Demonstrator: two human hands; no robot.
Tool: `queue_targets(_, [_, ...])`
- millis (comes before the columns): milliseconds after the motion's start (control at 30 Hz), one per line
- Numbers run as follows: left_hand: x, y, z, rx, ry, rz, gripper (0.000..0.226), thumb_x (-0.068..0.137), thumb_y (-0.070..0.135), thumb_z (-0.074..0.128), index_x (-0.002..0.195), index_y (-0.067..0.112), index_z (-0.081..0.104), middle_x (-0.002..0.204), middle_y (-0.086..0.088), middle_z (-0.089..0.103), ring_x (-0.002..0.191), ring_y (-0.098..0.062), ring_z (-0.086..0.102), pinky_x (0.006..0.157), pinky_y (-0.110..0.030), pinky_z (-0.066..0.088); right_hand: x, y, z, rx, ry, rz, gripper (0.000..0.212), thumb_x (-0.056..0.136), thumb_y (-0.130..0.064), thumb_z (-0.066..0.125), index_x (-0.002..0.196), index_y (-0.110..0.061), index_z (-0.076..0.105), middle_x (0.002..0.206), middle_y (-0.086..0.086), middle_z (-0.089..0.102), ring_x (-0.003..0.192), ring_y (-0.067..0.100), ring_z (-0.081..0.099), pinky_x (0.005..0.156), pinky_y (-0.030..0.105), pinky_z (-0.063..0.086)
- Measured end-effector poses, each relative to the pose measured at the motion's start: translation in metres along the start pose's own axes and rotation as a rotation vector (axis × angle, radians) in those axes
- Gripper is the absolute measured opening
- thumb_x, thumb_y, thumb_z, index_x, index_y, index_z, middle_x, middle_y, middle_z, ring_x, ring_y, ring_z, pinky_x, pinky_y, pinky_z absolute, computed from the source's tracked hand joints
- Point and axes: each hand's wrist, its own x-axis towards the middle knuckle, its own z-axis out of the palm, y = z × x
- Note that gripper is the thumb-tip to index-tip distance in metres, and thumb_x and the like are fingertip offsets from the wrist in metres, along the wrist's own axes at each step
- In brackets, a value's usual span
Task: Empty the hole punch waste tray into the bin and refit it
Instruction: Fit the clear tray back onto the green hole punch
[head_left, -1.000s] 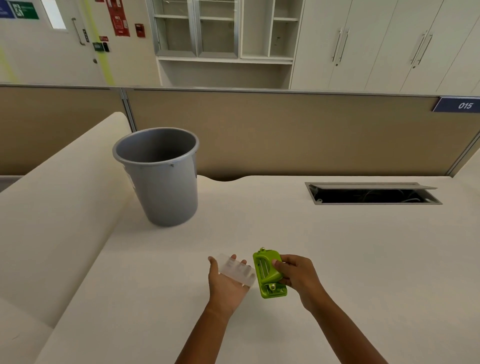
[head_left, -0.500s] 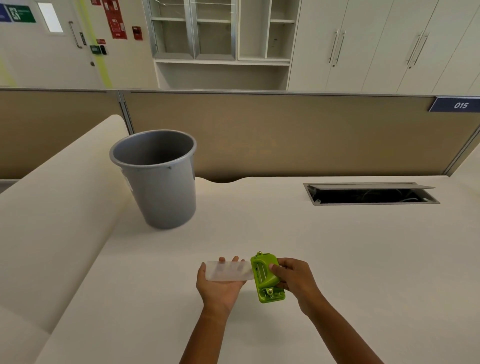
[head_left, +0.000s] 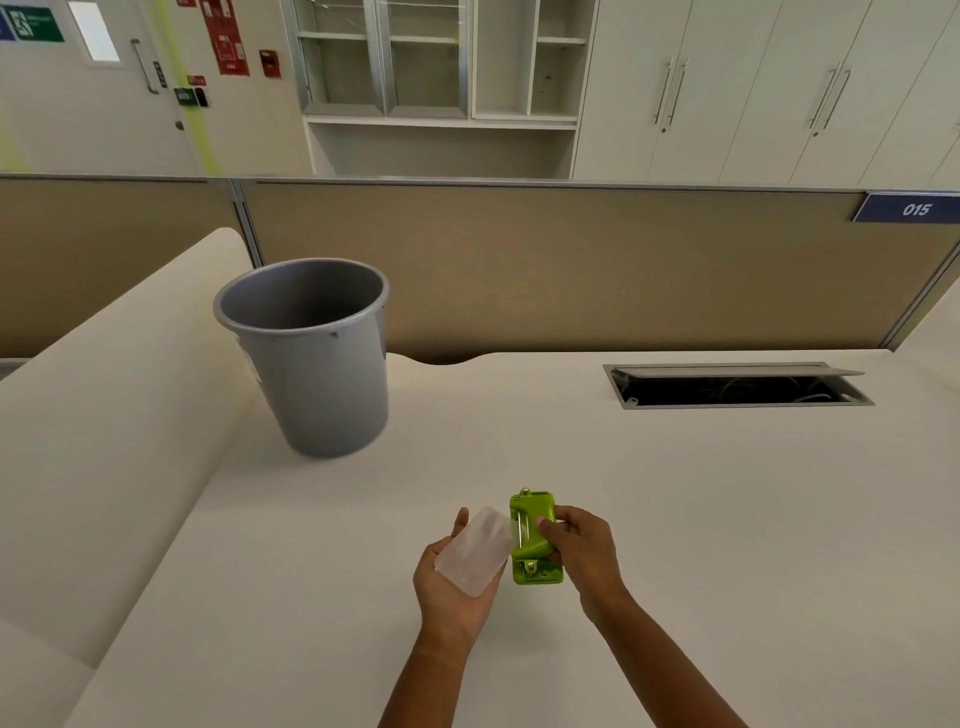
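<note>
I am seeing the left hand (head_left: 457, 577) lying palm up and cupping the clear waste tray (head_left: 475, 555), fingers curled under it and thumb along its far edge, so the hand is closed loosely around the tray rather than flat. The right hand (head_left: 582, 553) is clamping the green hole punch (head_left: 532, 540), thumb pressing on its upturned face and fingers wrapped behind it, the punch standing on its near end against the white desk (head_left: 727, 519). The tray's right edge is meeting the punch; I cannot tell for certain whether it is touching or merely overlapping from this angle. Compared with half a second ago, the tray is sitting turned and tilted, its long side now running diagonally down the palm instead of lying crosswise, and it is closer in against the punch. The grey bin (head_left: 322, 374) is standing upright well apart to the far left, by the raised cream ledge (head_left: 104, 415), and it is looking unmoved. Beyond it the brown partition (head_left: 571, 270) is carrying a blue tag (head_left: 906, 209) reading "015". An open cable hatch (head_left: 737, 387) is showing in the desk on the right. On the far wall a green exit sign (head_left: 34, 23) and a red notice (head_left: 224, 36) are hanging, their lettering too small to read.
</note>
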Motion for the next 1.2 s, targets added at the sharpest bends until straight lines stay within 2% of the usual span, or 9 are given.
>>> queue_targets(300, [0.000, 0.007, -0.007, -0.065, -0.012, -0.165, 0.045, 0.090, 0.032, 0.030, 0.110, -0.001, 0.054, 0.097, -0.034, 0.066, 0.102, -0.051, 0.052, 0.084, -0.064, 0.046, 0.003, -0.012, -0.002, -0.115, 0.077, -0.130, 0.021, 0.084, -0.009, 0.061, 0.103, -0.001, 0.065, 0.091, 0.025, 0.068, 0.079, 0.024, 0.059, 0.073, 0.034, 0.050])
queue_targets(367, [-0.001, 0.010, -0.006, -0.097, -0.047, -0.179, 0.045, 0.090, 0.032, 0.030, 0.114, 0.003, 0.054, 0.110, -0.033, 0.062, 0.107, -0.051, 0.050, 0.083, -0.063, 0.046, 0.004, -0.014, -0.005, -0.112, 0.079, -0.153, 0.021, 0.085, -0.009, 0.061, 0.104, -0.001, 0.065, 0.085, 0.018, 0.065, 0.078, 0.023, 0.058, 0.067, 0.030, 0.048])
queue_targets(433, [-0.003, 0.011, -0.002, -0.121, -0.085, -0.168, 0.038, 0.085, 0.024, 0.043, 0.116, 0.006, 0.055, 0.119, -0.030, 0.057, 0.106, -0.051, 0.052, 0.083, -0.060, 0.048, 0.002, -0.017, -0.008, -0.087, 0.071, -0.161, 0.019, 0.085, -0.010, 0.061, 0.102, -0.003, 0.065, 0.082, 0.014, 0.063, 0.078, 0.023, 0.058, 0.063, 0.026, 0.048])
queue_targets(533, [-0.005, 0.010, 0.005, -0.076, -0.107, -0.151, 0.057, 0.057, 0.013, 0.072, 0.112, 0.008, 0.060, 0.109, -0.025, 0.064, 0.093, -0.046, 0.062, 0.072, -0.052, 0.055, -0.002, -0.022, -0.010, 0.028, 0.005, -0.112, 0.012, 0.084, -0.007, 0.060, 0.095, -0.005, 0.066, 0.085, 0.020, 0.065, 0.083, 0.030, 0.062, 0.079, 0.041, 0.053])
queue_targets(600, [-0.005, 0.008, 0.008, 0.001, -0.092, -0.146, 0.045, 0.066, 0.018, 0.061, 0.110, 0.011, 0.058, 0.101, -0.020, 0.065, 0.090, -0.037, 0.060, 0.067, -0.043, 0.058, -0.007, -0.025, -0.011, 0.108, -0.075, -0.072, 0.013, 0.085, -0.004, 0.059, 0.095, 0.000, 0.067, 0.080, 0.019, 0.064, 0.076, 0.029, 0.064, 0.076, 0.042, 0.055])
queue_targets(733, [0.001, 0.001, 0.009, 0.079, -0.102, -0.128, 0.036, 0.073, 0.022, 0.043, 0.102, 0.013, 0.062, 0.083, -0.015, 0.070, 0.081, -0.029, 0.060, 0.064, -0.035, 0.057, -0.017, -0.028, -0.006, 0.185, -0.209, -0.043, 0.013, 0.086, -0.002, 0.057, 0.081, -0.009, 0.067, 0.072, 0.013, 0.064, 0.056, 0.012, 0.065, 0.052, 0.019, 0.055])
queue_targets(900, [0.001, -0.002, 0.014, 0.124, -0.174, -0.090, 0.035, 0.084, 0.029, 0.043, 0.094, 0.014, 0.073, 0.087, -0.013, 0.074, 0.075, -0.027, 0.071, 0.066, -0.037, 0.059, -0.024, -0.025, 0.001, 0.188, -0.261, -0.035, 0.013, 0.086, -0.002, 0.057, 0.082, -0.010, 0.067, 0.083, 0.018, 0.065, 0.066, 0.019, 0.064, 0.053, 0.017, 0.055])
queue_targets(1033, [0.003, 0.000, 0.016, 0.183, -0.136, -0.079, 0.039, 0.096, 0.037, 0.029, 0.105, 0.022, 0.064, 0.096, -0.008, 0.070, 0.088, -0.025, 0.062, 0.072, -0.036, 0.053, -0.028, -0.023, 0.002, 0.151, -0.260, -0.047, 0.012, 0.085, -0.002, 0.058, 0.089, -0.008, 0.067, 0.083, 0.017, 0.067, 0.072, 0.023, 0.063, 0.066, 0.028, 0.054])
queue_targets(1200, [0.001, 0.000, 0.020, 0.213, -0.121, -0.076, 0.040, 0.097, 0.038, 0.025, 0.110, 0.024, 0.060, 0.102, -0.011, 0.065, 0.092, -0.026, 0.058, 0.067, -0.034, 0.058, -0.030, -0.024, 0.002, 0.107, -0.258, -0.079, 0.016, 0.085, -0.003, 0.059, 0.083, -0.016, 0.067, 0.074, 0.008, 0.068, 0.072, 0.020, 0.064, 0.071, 0.031, 0.053])
